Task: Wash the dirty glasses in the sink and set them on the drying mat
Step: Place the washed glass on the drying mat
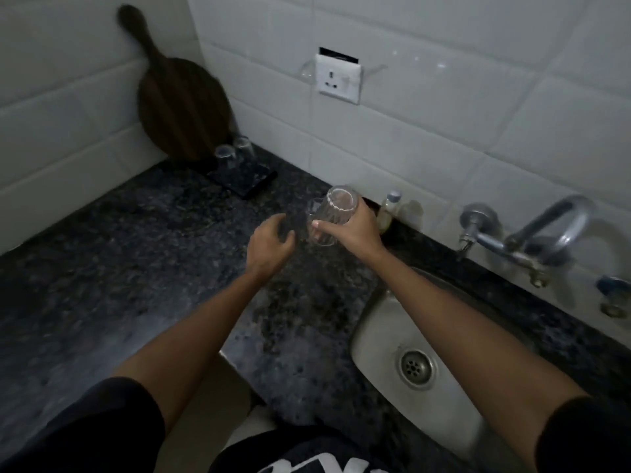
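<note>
Now right hand (355, 230) grips glass (329, 216); left hand (271, 244) loosely curled.

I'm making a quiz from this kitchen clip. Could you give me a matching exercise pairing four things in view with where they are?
Things:
1. clear glass
2. two upturned glasses
3. wooden board
4. small bottle

Places:
A. leaning in the wall corner
B. on the dark drying mat
C. held in the right hand over the counter
D. standing against the tiles between the held glass and the tap

Pairs: 1-C, 2-B, 3-A, 4-D
</note>
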